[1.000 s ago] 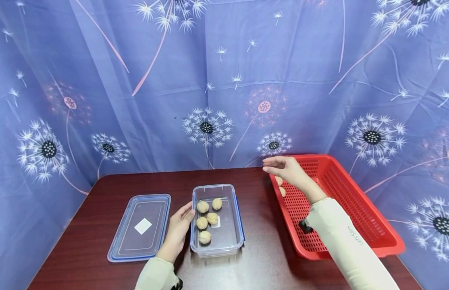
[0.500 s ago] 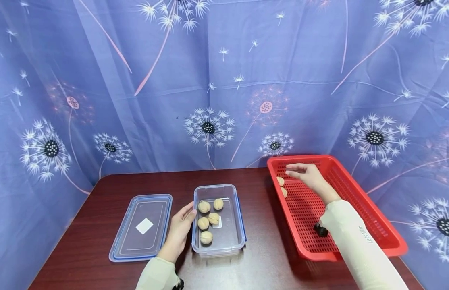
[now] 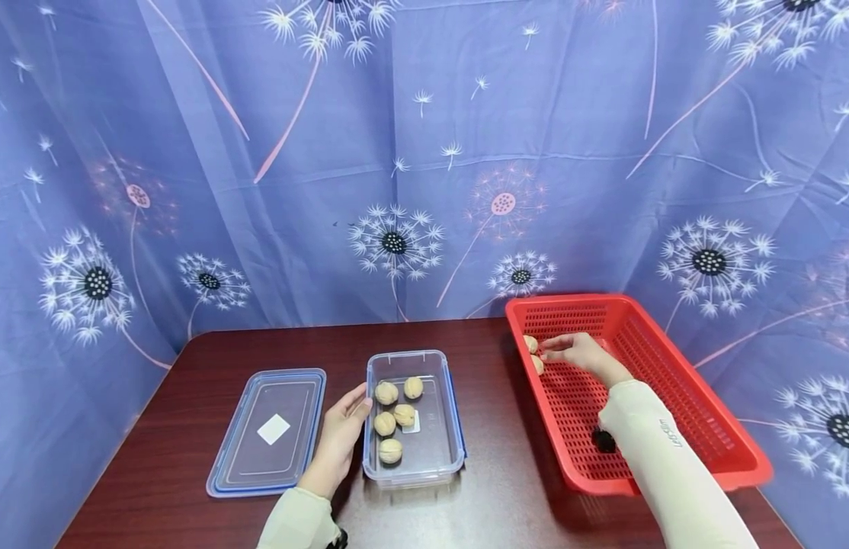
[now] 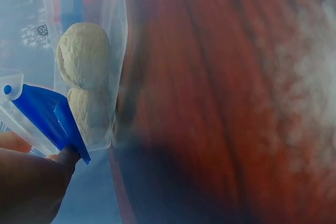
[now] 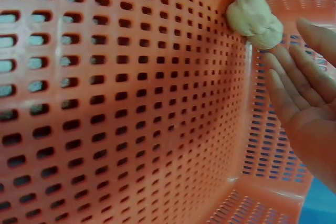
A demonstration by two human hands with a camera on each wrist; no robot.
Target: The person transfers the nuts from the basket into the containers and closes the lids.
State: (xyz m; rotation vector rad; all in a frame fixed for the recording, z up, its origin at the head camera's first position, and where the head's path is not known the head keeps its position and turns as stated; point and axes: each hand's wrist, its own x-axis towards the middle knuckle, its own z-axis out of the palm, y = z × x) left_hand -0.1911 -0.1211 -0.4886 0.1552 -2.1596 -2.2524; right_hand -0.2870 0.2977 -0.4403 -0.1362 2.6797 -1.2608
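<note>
Several walnuts lie in a clear plastic food container at the table's middle. My left hand holds this container by its left side; in the left wrist view the fingertips meet the blue latch. Inside the red basket, two walnuts sit at the far left corner. My right hand reaches down into the basket, its fingers spread and right beside these walnuts. In the right wrist view the palm holds nothing; whether a fingertip touches a walnut is hard to tell.
Left of the container, its clear lid with a blue seal lies flat on the dark wooden table. A blue dandelion-print curtain hangs behind the table. The basket's raised rim surrounds my right hand.
My right hand has moved from above the basket's left rim to the right, then down inside beside the two walnuts. The left hand stays at the container.
</note>
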